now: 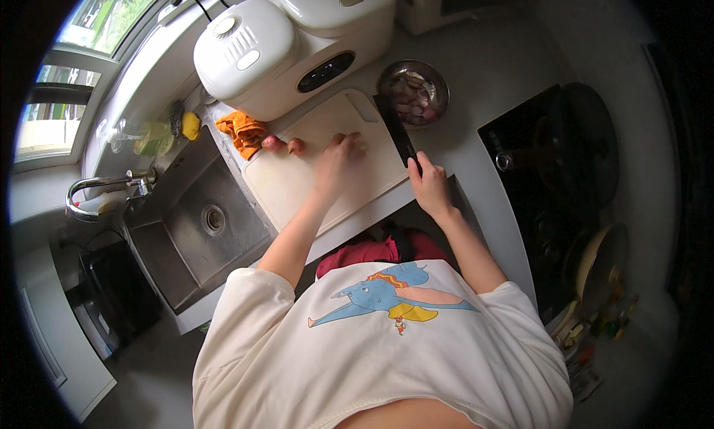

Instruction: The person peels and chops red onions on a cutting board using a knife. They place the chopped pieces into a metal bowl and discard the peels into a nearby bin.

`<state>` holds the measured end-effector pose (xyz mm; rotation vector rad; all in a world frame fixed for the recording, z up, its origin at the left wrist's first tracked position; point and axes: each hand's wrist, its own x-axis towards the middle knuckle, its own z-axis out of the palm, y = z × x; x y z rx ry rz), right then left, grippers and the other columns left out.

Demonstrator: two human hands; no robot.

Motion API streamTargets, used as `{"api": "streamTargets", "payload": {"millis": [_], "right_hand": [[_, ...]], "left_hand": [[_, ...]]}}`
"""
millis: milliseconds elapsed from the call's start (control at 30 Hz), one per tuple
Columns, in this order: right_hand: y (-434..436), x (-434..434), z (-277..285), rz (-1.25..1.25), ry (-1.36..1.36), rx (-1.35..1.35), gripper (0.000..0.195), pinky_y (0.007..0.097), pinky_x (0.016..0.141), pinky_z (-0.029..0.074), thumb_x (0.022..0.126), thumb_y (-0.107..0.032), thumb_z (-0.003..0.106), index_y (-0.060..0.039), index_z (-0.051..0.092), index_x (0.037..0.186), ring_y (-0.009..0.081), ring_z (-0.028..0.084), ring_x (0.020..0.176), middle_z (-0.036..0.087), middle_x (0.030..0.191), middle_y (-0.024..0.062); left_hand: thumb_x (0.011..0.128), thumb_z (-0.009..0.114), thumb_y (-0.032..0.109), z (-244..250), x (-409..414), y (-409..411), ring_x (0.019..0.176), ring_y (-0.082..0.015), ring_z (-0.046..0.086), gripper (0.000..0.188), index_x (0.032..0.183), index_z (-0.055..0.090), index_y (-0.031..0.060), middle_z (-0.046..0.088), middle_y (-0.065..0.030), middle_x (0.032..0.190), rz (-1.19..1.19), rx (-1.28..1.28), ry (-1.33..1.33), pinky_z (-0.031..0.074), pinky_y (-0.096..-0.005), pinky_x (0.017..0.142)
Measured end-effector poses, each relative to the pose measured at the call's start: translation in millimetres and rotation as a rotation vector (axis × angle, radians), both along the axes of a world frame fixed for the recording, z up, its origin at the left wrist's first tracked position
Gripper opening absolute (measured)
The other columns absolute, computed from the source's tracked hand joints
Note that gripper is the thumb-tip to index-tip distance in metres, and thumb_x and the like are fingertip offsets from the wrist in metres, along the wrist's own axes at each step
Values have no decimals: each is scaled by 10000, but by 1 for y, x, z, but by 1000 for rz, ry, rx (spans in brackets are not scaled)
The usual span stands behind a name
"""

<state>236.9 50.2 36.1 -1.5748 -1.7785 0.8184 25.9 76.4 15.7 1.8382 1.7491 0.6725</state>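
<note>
My right hand grips the handle of a black kitchen knife. Its dark blade points away from me, along the right edge of a white cutting board, with the tip near a metal bowl. Over the board is my left hand, blurred, its fingers bent downward. A small pale piece shows by those fingertips; whether they hold it is unclear. Two shallots, one reddish-purple and one browner, lie at the board's left side. Peeled shallots fill much of the metal bowl.
A white double-lid cooker stands behind the board. An orange cloth lies at the board's left corner, beside a steel sink with a faucet. To the right, a black cooktop carries a lidded pan.
</note>
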Motion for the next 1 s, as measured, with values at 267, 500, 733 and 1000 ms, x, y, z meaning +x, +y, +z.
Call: {"api": "streamTargets", "payload": {"millis": [267, 500, 733, 1000], "right_hand": [[-17, 22, -2, -236, 36, 83, 222, 467, 476, 387, 941, -173, 543, -26, 493, 782, 407, 570, 568, 543, 590, 201], [-15, 45, -9, -366, 86, 52, 252, 422, 470, 379, 958, -179, 526, -13, 483, 773, 372, 557, 531, 533, 588, 184], [-17, 50, 0, -409, 177, 0, 262, 388, 453, 383, 967, -196, 516, -15, 496, 778, 319, 560, 493, 534, 568, 159], [-20, 56, -11, -402, 120, 10, 271, 384, 457, 377, 967, -196, 519, -11, 479, 772, 299, 536, 480, 524, 571, 152]], "left_hand": [[826, 682, 82, -3, 5, 11, 763, -247, 633, 154, 974, 649, 58, 619, -113, 898, -42, 18, -221, 504, -343, 669], [842, 649, 67, 52, 49, 87, 781, -320, 644, 157, 989, 669, 15, 643, -172, 894, -217, 163, -356, 506, -374, 694], [815, 621, 148, 44, 60, 148, 884, -373, 643, 198, 942, 677, 7, 660, -220, 891, -325, 130, 159, 511, -457, 743], [780, 599, 114, 27, 81, 164, 819, -315, 675, 105, 786, 695, 70, 692, -139, 825, -514, 116, 702, 526, -419, 723]]}}
